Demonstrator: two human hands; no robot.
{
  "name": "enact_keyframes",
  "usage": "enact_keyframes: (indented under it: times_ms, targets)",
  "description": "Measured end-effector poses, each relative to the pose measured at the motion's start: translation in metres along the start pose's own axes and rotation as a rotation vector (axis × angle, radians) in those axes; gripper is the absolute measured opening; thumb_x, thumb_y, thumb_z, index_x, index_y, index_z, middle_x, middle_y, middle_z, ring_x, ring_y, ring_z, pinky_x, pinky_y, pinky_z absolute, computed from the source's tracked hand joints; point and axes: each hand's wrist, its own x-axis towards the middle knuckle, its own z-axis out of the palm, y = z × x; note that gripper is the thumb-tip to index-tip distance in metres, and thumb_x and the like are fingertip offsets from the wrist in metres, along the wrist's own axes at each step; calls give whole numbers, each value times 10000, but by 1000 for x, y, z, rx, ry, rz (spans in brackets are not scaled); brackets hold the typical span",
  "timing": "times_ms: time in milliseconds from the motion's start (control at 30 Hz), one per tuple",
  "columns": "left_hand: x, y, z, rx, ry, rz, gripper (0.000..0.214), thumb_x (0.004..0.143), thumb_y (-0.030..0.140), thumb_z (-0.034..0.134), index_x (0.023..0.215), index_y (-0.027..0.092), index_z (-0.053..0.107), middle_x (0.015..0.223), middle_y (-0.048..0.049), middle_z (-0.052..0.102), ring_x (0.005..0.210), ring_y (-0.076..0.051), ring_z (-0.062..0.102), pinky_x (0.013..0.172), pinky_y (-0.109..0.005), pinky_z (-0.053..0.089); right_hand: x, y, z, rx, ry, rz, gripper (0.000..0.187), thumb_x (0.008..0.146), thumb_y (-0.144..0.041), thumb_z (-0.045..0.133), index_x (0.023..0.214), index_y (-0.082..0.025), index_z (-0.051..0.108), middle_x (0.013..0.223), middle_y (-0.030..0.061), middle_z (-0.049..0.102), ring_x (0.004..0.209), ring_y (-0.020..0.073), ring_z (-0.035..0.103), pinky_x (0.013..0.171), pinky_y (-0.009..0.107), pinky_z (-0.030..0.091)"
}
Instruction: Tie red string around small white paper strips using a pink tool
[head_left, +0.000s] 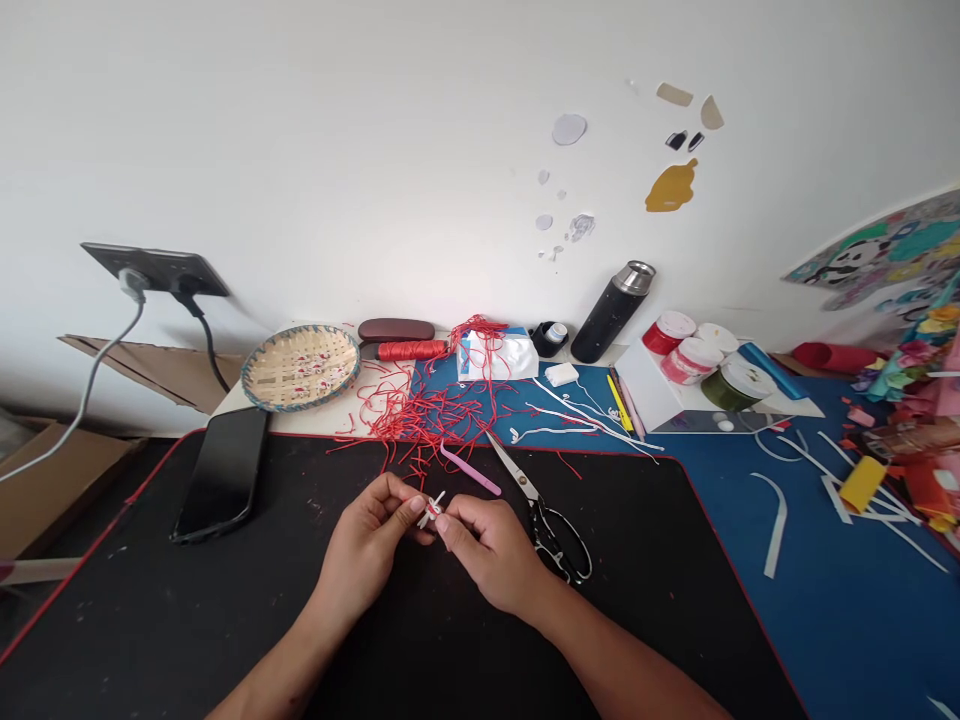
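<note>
Between my two hands is a small red and white knotted cord piece (433,511) with short white ends sticking out. My left hand (369,535) pinches it from the left with thumb and fingers. From the other side my right hand (491,545) also has its thumb and fingertips closed on it. Beyond the hands lies a pink hooked tool (471,470). Black-handled scissors (534,490) rest on the black mat (645,590), just right of my right hand, blades pointing away. A tangle of red cord pieces (427,415) spreads behind the tool.
At the left stand a woven basket (259,395) with small red and white pieces and a black phone (223,475). A red thread spool (411,350), a black flask (611,312) and several paint jars (686,350) line the wall. White strips (592,418) lie to the right.
</note>
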Motion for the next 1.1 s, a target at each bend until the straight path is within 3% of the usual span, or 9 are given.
enact_keyframes:
  times_ms: [367, 700, 1000, 1100]
  targets:
    - [0, -4, -2, -28, 64, -36, 385, 729, 501, 861, 737, 184, 644, 665, 5, 704, 586, -158, 673, 589, -266, 599, 0, -3, 4, -9, -24, -27, 329, 1010, -307, 499, 701, -199, 461, 613, -50, 419, 554, 106, 394, 562, 246, 295]
    - [2, -3, 1, 28, 119, -70, 300, 752, 441, 823, 702, 211, 636, 643, 12, 673, 598, -171, 652, 573, -264, 577, 4, -5, 2, 26, -118, 40, 315, 1013, -292, 480, 715, -214, 415, 630, -48, 409, 556, 113, 387, 570, 260, 299]
    - [3, -3, 3, 75, 94, 46, 269, 781, 416, 780, 719, 213, 615, 663, 15, 666, 628, -168, 632, 598, -261, 553, 3, -4, 3, -22, -96, 18, 326, 984, -271, 496, 678, -207, 405, 620, -54, 392, 575, 112, 363, 563, 255, 289]
    - [2, -3, 4, 88, 69, 99, 265, 792, 414, 774, 739, 212, 610, 669, 19, 673, 615, -166, 648, 605, -270, 558, -1, -3, 1, -47, -107, 9, 323, 983, -285, 512, 675, -197, 482, 621, -47, 443, 579, 113, 395, 561, 250, 300]
